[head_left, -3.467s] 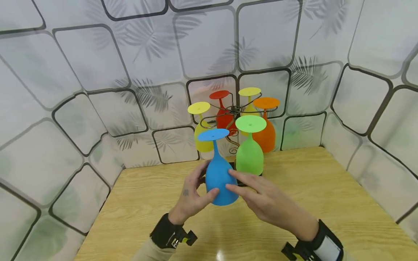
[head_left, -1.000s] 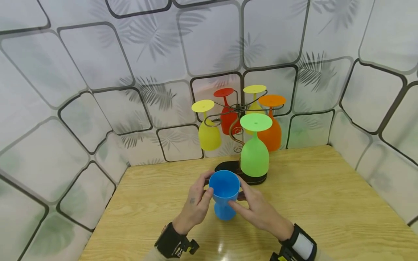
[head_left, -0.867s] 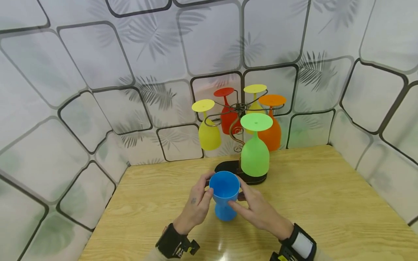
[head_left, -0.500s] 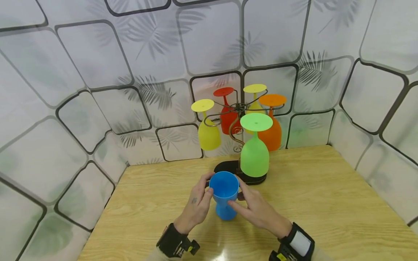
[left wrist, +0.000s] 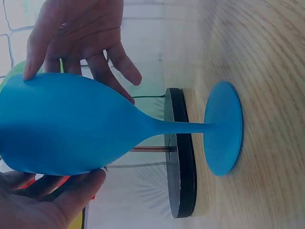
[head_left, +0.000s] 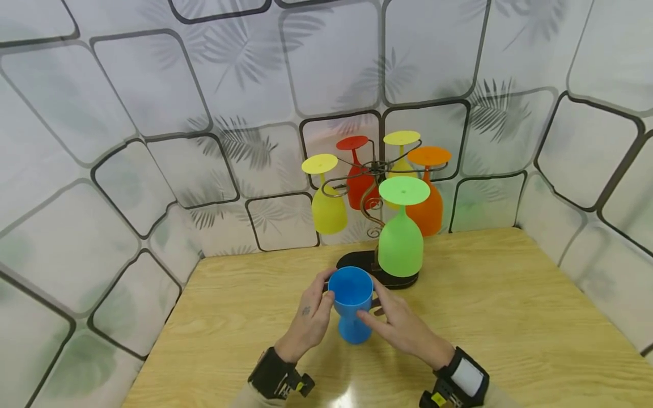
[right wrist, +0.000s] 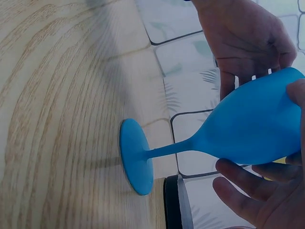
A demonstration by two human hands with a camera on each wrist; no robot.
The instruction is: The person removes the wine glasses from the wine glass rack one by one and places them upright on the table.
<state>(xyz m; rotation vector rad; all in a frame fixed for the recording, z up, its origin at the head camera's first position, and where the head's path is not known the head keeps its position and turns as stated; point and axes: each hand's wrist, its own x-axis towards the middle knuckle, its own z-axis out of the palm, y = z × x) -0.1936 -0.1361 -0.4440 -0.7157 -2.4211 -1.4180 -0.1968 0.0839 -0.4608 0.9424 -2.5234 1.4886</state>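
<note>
The left hand [head_left: 308, 318] and right hand [head_left: 400, 324] grip the blue goblet [head_left: 352, 293] from opposite sides at the table [head_left: 240, 309], on the near side of the black base [head_left: 357, 260]. For steadiness, apply light, even pressure and hold the foot [left wrist: 224, 129] level. The mouth points up, long axis near vertical.

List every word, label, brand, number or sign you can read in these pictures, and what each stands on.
No readable text anywhere.
Left hand: a small dark mark, too small to make out.
Left wrist strap and right wrist strap: small details, too small to read.
Blue glass: no lettering shows.
</note>
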